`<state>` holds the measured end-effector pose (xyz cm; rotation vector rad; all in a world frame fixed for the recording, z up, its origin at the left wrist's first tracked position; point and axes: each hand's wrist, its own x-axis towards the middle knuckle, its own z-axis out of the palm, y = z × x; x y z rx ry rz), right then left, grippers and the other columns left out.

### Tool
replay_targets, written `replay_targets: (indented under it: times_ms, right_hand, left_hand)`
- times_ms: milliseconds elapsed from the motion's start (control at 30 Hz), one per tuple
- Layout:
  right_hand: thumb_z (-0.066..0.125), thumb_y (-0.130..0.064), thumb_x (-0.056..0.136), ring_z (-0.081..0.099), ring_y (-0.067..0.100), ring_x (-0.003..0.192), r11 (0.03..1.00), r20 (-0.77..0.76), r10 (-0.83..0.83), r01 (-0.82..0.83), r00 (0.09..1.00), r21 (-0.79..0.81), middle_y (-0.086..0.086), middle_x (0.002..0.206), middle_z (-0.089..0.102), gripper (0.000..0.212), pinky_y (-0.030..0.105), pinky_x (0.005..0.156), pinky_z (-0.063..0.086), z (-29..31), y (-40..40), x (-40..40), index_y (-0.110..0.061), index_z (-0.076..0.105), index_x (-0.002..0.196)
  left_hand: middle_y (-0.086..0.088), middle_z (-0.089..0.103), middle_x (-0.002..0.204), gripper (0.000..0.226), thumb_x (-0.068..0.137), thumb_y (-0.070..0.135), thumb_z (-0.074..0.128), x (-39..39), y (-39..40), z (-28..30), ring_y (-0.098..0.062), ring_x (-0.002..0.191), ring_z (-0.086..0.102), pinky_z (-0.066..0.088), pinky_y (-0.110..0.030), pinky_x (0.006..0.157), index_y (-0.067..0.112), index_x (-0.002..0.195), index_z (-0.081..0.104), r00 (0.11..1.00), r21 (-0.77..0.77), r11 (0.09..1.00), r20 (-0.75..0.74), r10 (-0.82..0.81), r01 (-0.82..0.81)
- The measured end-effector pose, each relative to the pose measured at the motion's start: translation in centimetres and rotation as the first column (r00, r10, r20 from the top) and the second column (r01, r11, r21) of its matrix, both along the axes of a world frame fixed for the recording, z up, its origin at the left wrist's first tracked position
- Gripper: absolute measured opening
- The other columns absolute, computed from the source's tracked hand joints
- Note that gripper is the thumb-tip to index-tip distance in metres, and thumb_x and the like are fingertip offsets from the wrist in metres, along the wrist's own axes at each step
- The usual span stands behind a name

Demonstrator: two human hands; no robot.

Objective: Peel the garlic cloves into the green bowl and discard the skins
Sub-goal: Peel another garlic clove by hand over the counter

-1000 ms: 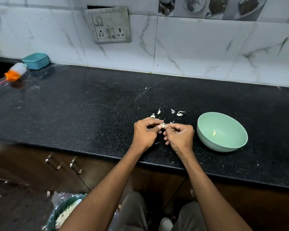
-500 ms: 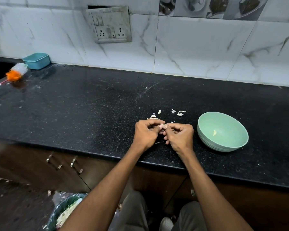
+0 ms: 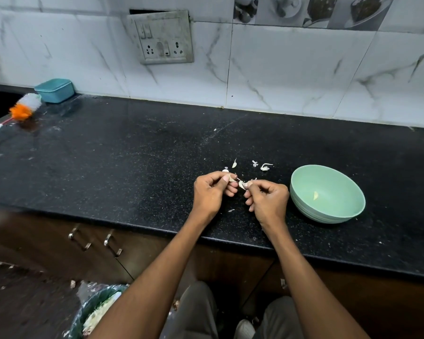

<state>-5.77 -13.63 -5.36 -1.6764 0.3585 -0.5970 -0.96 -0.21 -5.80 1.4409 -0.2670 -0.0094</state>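
While the left hand (image 3: 212,192) pinches a skin (image 3: 230,177), the right hand (image 3: 267,199) pinches the garlic clove (image 3: 242,184).

Pale garlic clove (image 3: 242,184) pinched above counter; green bowl (image 3: 328,192) upright, one peeled clove (image 3: 315,195) inside

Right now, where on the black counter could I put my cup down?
Best spot: the wide bare stretch of counter left of the hands, between the brush and the garlic skins. There is also room right of the green bowl. It is crowded between the left hand, right hand and bowl.
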Motion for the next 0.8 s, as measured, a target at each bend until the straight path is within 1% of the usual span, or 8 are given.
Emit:
replay_targets:
  times_ms: [100,200,300,400,533,667,733,800]
  right_hand:
    - [0.061,-0.01,0.085,0.057,0.017,0.045,0.991,0.016,-0.023,0.025,1.0,-0.132,0.005,0.054,0.066,0.026,0.03,0.046,0.048,-0.2,0.0,0.1,-0.017,0.069,0.062]
    - [0.056,-0.019,0.087,0.055,0.029,0.05,0.966,0.011,-0.061,0.062,0.998,-0.251,0.009,0.052,0.059,0.033,0.04,0.052,0.047,-0.2,-0.2,0.3,-0.005,0.056,0.057]
    - [0.061,-0.015,0.093,0.04,0.014,0.047,0.933,0.001,-0.129,0.122,0.992,-0.339,0.002,0.049,0.049,0.04,0.037,0.055,0.04,-0.1,-0.3,0.5,-0.007,0.048,0.055]
    - [0.068,-0.015,0.092,0.042,0.013,0.049,0.898,0.027,-0.166,0.163,0.986,-0.41,-0.003,0.052,0.05,0.035,0.036,0.057,0.043,0.0,-0.3,0.9,-0.011,0.051,0.061]
    - [0.069,-0.002,0.078,0.058,0.018,0.067,0.867,-0.025,-0.169,0.136,0.985,-0.48,0.001,0.076,0.062,0.013,0.031,0.068,0.049,-0.3,-0.3,1.4,-0.015,0.066,0.077]
    - [0.063,0.003,0.081,0.061,0.021,0.072,0.863,-0.046,-0.212,0.165,0.976,-0.477,0.008,0.086,0.065,0.021,0.018,0.071,0.04,-0.3,-0.5,1.3,-0.009,0.078,0.089]
    - [0.065,-0.002,0.084,0.058,0.019,0.069,0.877,-0.039,-0.243,0.203,0.969,-0.435,0.008,0.081,0.064,0.015,0.017,0.069,0.036,-0.3,-0.5,1.3,-0.01,0.077,0.081]
    - [0.07,-0.012,0.088,0.055,0.02,0.066,0.883,-0.022,-0.297,0.265,0.955,-0.388,0.007,0.073,0.063,0.021,0.024,0.069,0.034,-0.3,-0.6,1.3,-0.012,0.07,0.067]
  left_hand:
    - [-0.015,0.074,0.079,0.023,0.102,0.002,0.054,0.1,0.0,-0.1,-0.021,0.068,0.066,0.055,-0.027,0.065,0.003,0.096,0.076,1.0,-0.003,1.0,-0.014,-0.008,0.008]
    - [-0.014,0.074,0.081,0.021,0.101,0.003,0.056,0.2,0.0,-0.1,-0.019,0.069,0.065,0.054,-0.027,0.064,0.003,0.096,0.076,1.0,-0.002,1.0,-0.012,-0.012,0.012]
    - [-0.014,0.075,0.085,0.021,0.1,0.002,0.057,0.2,0.1,-0.1,-0.019,0.071,0.065,0.054,-0.027,0.064,0.004,0.095,0.077,1.0,-0.006,1.0,-0.003,-0.008,0.008]
    - [-0.01,0.076,0.092,0.021,0.099,0.0,0.058,0.2,0.1,-0.1,-0.017,0.073,0.067,0.054,-0.026,0.063,0.005,0.093,0.078,1.0,-0.005,1.0,0.006,0.01,-0.01]
    - [-0.014,0.077,0.097,0.019,0.098,-0.001,0.058,0.3,0.2,-0.2,-0.017,0.075,0.067,0.054,-0.024,0.062,0.0,0.096,0.077,0.999,-0.013,0.999,-0.001,0.033,-0.033]
    - [-0.017,0.075,0.096,0.018,0.099,-0.002,0.057,0.3,0.3,-0.2,-0.017,0.073,0.065,0.053,-0.023,0.061,-0.007,0.099,0.074,0.998,-0.029,0.998,-0.006,0.055,-0.055]
    - [-0.015,0.075,0.092,0.019,0.099,-0.001,0.057,0.4,0.3,-0.3,-0.017,0.072,0.064,0.053,-0.023,0.06,-0.008,0.099,0.074,0.998,-0.035,0.997,-0.012,0.061,-0.062]
    - [-0.011,0.074,0.088,0.019,0.099,-0.001,0.057,0.4,0.3,-0.4,-0.017,0.072,0.064,0.053,-0.023,0.061,-0.007,0.098,0.075,0.998,-0.034,0.997,-0.02,0.067,-0.068]
